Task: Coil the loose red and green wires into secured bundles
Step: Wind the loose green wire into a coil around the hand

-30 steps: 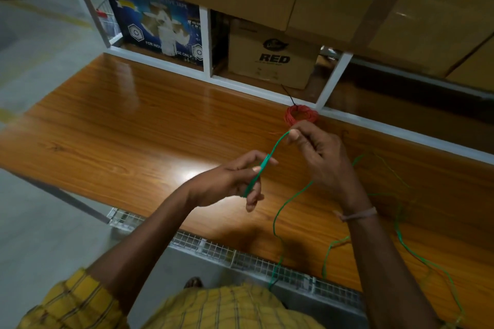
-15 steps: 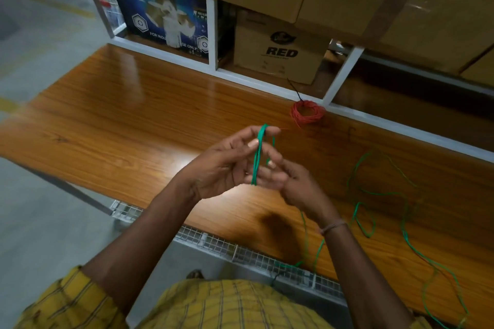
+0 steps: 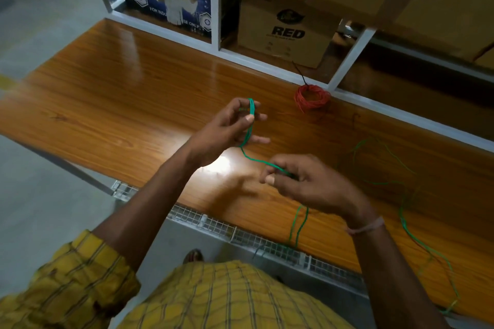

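Since half a second ago our hands have parted: left hand (image 3: 227, 125) holds green wire (image 3: 256, 160) loops, right hand (image 3: 307, 181) pinches the strand below. Tension may slip the loops; slack could snag on the tabletop (image 3: 120, 93).

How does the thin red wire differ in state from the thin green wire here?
The red wire lies wound in a compact coil on the wooden bench, untouched; the green wire mostly sprawls loose across the bench. Only a few green loops sit on the left hand, the right hand pinching the strand. Both are thin.

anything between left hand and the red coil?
Head view: only bare wooden table between the left hand and the red coil.
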Demonstrator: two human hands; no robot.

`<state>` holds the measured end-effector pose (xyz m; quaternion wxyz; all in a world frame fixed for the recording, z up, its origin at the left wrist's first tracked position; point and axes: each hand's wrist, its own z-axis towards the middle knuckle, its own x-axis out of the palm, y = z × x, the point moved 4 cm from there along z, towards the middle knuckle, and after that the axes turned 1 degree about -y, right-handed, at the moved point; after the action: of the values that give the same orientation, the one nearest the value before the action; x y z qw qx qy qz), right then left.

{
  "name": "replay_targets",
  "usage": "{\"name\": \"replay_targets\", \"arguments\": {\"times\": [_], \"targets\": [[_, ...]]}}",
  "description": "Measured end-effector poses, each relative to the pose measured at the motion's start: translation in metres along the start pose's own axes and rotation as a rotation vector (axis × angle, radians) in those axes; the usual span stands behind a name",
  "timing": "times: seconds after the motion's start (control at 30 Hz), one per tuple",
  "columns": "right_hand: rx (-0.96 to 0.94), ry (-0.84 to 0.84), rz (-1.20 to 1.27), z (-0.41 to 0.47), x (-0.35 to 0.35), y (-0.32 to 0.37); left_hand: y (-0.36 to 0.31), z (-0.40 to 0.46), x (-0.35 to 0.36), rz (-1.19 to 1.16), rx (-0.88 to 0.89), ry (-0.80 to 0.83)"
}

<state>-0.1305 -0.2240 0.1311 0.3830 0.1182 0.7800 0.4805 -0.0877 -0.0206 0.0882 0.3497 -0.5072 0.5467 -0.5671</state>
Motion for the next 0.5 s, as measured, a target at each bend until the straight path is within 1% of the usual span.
{"name": "replay_targets", "arguments": {"times": [0.07, 0.13, 0.23, 0.3, 0.37, 0.4, 0.5], "targets": [[-0.004, -0.015, 0.164, -0.005, -0.014, 0.009, 0.003, -0.004, 0.008, 0.105, -0.005, 0.036], [-0.049, -0.06, 0.302, -0.005, -0.029, 0.016, 0.003, -0.011, 0.017, 0.192, -0.009, 0.087], [-0.097, -0.148, 0.485, 0.004, -0.05, 0.008, 0.001, -0.023, 0.032, 0.184, -0.049, 0.218], [-0.084, -0.212, 0.595, 0.014, -0.061, -0.006, -0.002, -0.032, 0.04, 0.099, -0.109, 0.322], [-0.055, -0.284, 0.588, 0.028, -0.066, -0.02, -0.003, -0.038, 0.047, -0.035, -0.144, 0.401], [-0.04, -0.323, 0.55, 0.035, -0.066, -0.028, -0.004, -0.038, 0.049, -0.117, -0.148, 0.407], [-0.009, -0.454, 0.441, 0.049, -0.06, -0.051, -0.001, -0.034, 0.047, -0.366, -0.145, 0.336]]}}
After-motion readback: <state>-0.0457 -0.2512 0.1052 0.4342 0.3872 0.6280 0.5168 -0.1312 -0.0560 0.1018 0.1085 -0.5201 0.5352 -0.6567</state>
